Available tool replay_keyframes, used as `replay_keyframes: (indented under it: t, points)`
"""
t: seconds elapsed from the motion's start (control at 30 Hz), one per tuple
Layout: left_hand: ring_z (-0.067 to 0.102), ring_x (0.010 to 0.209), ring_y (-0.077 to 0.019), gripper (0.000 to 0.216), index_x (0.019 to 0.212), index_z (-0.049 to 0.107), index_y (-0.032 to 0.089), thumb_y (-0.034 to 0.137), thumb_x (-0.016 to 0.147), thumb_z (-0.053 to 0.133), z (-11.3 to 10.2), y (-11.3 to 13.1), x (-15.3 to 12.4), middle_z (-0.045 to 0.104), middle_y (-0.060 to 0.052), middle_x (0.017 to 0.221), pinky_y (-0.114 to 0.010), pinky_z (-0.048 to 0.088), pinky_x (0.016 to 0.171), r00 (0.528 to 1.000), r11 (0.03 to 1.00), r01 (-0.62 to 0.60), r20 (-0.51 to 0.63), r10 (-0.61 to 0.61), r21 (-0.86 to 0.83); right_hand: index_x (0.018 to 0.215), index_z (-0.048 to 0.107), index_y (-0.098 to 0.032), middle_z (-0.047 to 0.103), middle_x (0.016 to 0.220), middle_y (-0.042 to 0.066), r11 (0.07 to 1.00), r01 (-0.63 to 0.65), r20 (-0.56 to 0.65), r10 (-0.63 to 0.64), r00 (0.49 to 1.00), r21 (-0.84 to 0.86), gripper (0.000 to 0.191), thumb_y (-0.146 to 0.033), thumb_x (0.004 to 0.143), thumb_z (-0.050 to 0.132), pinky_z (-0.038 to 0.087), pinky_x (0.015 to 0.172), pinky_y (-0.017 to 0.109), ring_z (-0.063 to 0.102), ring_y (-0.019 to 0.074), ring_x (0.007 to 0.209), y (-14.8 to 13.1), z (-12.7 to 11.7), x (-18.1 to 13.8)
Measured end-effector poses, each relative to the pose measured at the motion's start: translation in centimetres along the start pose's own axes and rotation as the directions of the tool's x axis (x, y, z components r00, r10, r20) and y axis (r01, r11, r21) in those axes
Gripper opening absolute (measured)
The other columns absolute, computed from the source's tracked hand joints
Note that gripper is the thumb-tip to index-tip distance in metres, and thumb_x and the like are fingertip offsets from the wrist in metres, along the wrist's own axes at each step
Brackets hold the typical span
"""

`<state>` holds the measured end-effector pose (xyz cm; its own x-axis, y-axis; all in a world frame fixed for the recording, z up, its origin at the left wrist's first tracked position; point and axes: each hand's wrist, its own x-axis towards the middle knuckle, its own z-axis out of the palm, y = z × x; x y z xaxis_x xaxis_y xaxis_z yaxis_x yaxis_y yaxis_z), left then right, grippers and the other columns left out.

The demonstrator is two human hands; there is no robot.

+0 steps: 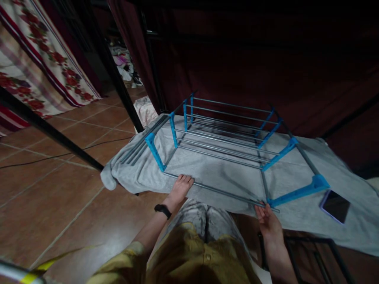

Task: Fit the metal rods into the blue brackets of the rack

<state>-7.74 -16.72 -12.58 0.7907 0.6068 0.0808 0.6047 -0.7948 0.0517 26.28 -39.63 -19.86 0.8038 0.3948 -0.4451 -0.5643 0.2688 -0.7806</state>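
Observation:
A partly assembled rack [219, 152] of thin grey metal rods and blue plastic brackets stands on a grey cloth. Along its near side runs one metal rod [222, 192]. My left hand [182, 186], with a black band on the wrist, is closed over this rod toward its left end. Near its right end, my right hand [268, 219] pinches the same rod, close to the lower end of a blue bracket [299, 192]. The rod's left end lies by another blue bracket [155, 152]; whether either end is seated in a bracket, I cannot tell.
Several loose rods [140, 144] lie on the grey cloth [130, 177] at the left. A phone [336, 206] rests at the right. Black frame posts [118, 75] rise at the left, and a dark red curtain [237, 67] hangs behind. A black metal frame [314, 242] stands low at right.

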Motion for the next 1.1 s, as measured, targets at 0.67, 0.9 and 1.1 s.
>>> replay_keyframes:
  t: [0.67, 0.9, 1.1]
  points:
    - [0.059, 0.099, -0.0266, 0.025, 0.103, 0.065, 0.018, 0.01, 0.094, 0.043, -0.3, -1.0, -0.1, 0.066, -0.013, 0.104, -0.043, 0.039, 0.094, 1.0, 0.999, 0.029, 0.0, -0.029, 0.038, 0.082, 0.065, -0.023, 0.072, 0.094, 0.001, 0.998, 0.002, -0.031, -0.005, 1.0, -0.068, 0.019, -0.017, 0.066, 0.074, 0.059, 0.092, 0.03, 0.07, 0.0134, 0.094, -0.2, -1.1, 1.0]
    - [0.058, 0.101, -0.0276, 0.03, 0.106, 0.065, 0.018, 0.006, 0.093, 0.041, -0.1, -1.2, -0.2, 0.066, -0.014, 0.105, -0.048, 0.037, 0.1, 0.998, 0.998, 0.053, -0.031, -0.052, 0.042, 0.082, 0.064, -0.024, 0.072, 0.1, 0.002, 0.991, 0.043, -0.009, -0.044, 0.999, -0.128, 0.022, -0.03, 0.067, 0.078, 0.056, 0.103, 0.037, 0.07, 0.016, 0.099, 0.3, -1.5, 1.0]
    - [0.06, 0.097, -0.026, 0.028, 0.099, 0.065, 0.019, 0.007, 0.095, 0.04, 0.3, -1.9, -0.5, 0.066, -0.011, 0.097, -0.045, 0.038, 0.099, 0.994, 0.991, 0.095, -0.059, -0.09, 0.09, 0.082, 0.066, -0.028, 0.072, 0.092, 0.001, 0.992, 0.017, -0.039, -0.022, 0.999, -0.128, 0.017, -0.032, 0.07, 0.078, 0.059, 0.097, 0.035, 0.071, 0.0157, 0.093, 0.3, -1.9, 1.2]
